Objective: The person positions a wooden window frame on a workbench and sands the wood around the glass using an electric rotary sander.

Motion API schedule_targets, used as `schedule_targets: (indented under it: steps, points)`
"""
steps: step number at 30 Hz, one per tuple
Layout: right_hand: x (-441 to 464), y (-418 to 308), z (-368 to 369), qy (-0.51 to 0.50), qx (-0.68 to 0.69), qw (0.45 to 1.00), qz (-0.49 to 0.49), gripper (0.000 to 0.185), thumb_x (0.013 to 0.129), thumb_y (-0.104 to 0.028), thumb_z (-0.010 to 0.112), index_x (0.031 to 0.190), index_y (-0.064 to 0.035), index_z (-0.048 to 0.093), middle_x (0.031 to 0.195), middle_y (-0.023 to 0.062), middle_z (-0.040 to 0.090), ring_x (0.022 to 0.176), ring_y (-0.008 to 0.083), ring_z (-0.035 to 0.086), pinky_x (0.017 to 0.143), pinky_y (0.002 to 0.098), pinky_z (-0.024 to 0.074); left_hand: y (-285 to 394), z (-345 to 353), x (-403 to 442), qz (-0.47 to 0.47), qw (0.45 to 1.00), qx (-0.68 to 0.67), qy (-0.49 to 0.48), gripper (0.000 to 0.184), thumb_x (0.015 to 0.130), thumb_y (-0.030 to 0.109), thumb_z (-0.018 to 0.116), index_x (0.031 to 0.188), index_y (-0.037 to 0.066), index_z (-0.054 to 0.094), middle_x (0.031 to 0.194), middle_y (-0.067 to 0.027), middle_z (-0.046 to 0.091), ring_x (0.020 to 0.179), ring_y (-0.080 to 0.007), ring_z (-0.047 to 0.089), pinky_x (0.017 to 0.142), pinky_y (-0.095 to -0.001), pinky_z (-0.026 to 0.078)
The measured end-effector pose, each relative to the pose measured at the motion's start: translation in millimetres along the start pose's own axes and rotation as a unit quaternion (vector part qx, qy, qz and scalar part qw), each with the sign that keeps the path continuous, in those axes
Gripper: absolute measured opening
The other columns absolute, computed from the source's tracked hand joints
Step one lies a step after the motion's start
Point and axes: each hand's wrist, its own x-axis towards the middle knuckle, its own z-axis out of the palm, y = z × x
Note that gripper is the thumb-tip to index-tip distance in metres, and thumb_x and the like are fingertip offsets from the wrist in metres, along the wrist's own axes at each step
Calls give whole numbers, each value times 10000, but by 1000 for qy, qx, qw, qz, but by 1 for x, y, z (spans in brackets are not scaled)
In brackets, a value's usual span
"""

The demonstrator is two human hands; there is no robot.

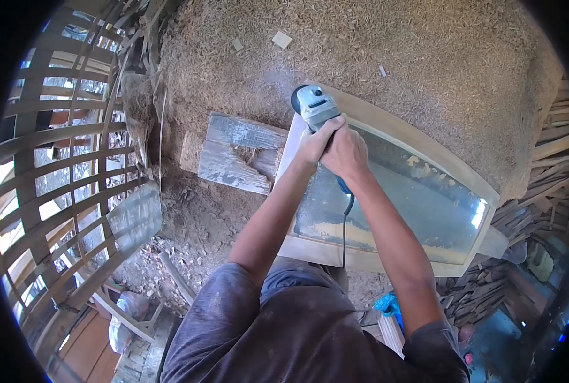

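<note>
Both my hands are wrapped round an angle grinder point(318, 107), whose dark disc meets the upper left corner of a pale wooden frame point(399, 121). My left hand point(312, 143) grips the grinder's body from the left. Close against it, my right hand point(348, 148) is closed on the same body from the right, and together they hide most of the handle. The power cord point(344, 233) runs down from the tool over a dusty glass panel point(399, 198) set in the frame. A faint haze of dust hangs beyond the disc.
Weathered boards point(233, 153) lie left of the frame. Wood shavings point(425, 51) cover the ground ahead. A slatted lattice point(74, 140) stands at the left. Stacked wood strips point(482, 287) and a blue plastic bag point(388, 304) are at the lower right.
</note>
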Motion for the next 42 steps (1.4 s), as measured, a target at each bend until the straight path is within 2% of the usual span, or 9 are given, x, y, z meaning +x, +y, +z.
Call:
schedule_targets:
  steps: [5, 11, 14, 18, 28, 29, 33, 39, 42]
  points:
    - [-16, 43, -10, 4, 30, 999, 31, 517, 813, -384, 703, 1118, 19, 595, 936, 275, 718, 915, 454, 700, 825, 543, 559, -27, 42, -1, 15, 997, 72, -12, 569, 803, 416, 832, 1191, 25, 689, 1119, -70, 703, 999, -149, 650, 902, -327, 525]
    - [-1, -1, -8, -8, 13, 1000, 8, 522, 817, -454, 703, 1055, 5, 629, 936, 276, 719, 912, 455, 702, 814, 537, 564, -9, 16, 8, 87, 996, -3, -2, 497, 832, 375, 813, 1175, 44, 675, 1070, -64, 698, 970, -164, 655, 890, -340, 529]
    - [14, -20, -1, 7, 29, 999, 12, 482, 819, -452, 703, 984, -1, 657, 929, 275, 719, 905, 449, 705, 808, 538, 564, 19, -3, 10, 54, 998, 20, -10, 451, 888, 374, 758, 1231, 105, 643, 1065, -36, 686, 994, -166, 650, 893, -322, 515]
    - [7, 12, -14, 25, 52, 998, 26, 441, 827, -424, 695, 959, -4, 671, 922, 278, 717, 910, 449, 702, 806, 536, 561, 2, 27, 23, 28, 998, 50, -37, 570, 827, 412, 805, 1238, 49, 650, 1101, -75, 696, 994, -179, 657, 903, -345, 524]
    - [-46, 137, -27, 104, 55, 986, 115, 506, 789, -363, 746, 1170, -49, 633, 985, 259, 715, 951, 464, 676, 815, 525, 536, -89, 120, 23, -33, 987, 100, -118, 433, 817, 379, 825, 1063, 31, 744, 1024, -40, 729, 927, -123, 668, 859, -315, 548]
    - [-52, 147, -30, 107, 60, 986, 111, 539, 788, -331, 747, 1190, -26, 558, 969, 274, 710, 943, 470, 679, 806, 535, 536, -97, 125, 27, -46, 978, 129, -155, 576, 785, 436, 845, 1170, 33, 700, 1135, -74, 705, 1006, -173, 669, 897, -349, 541]
    - [-68, 172, -35, 113, 95, 972, 181, 561, 775, -339, 756, 1197, -26, 557, 961, 272, 710, 950, 462, 682, 809, 532, 537, -105, 150, 19, -120, 958, 219, -143, 689, 710, 480, 879, 1195, 24, 702, 1136, -95, 713, 1031, -171, 666, 912, -345, 537]
    - [-42, 130, -24, 143, 81, 984, 62, 459, 798, -331, 740, 1158, -57, 661, 1005, 258, 715, 958, 446, 691, 804, 512, 545, -81, 112, 36, -24, 975, 163, -147, 550, 791, 450, 819, 1135, 31, 726, 1094, -83, 727, 1000, -176, 678, 898, -342, 541]
    - [-14, 100, -15, 66, 58, 992, 91, 568, 767, -340, 758, 1186, -9, 566, 977, 282, 711, 944, 467, 685, 824, 538, 544, -41, 86, 27, -17, 984, 139, -109, 525, 798, 469, 807, 1129, 68, 734, 1077, -63, 726, 969, -162, 674, 891, -345, 539]
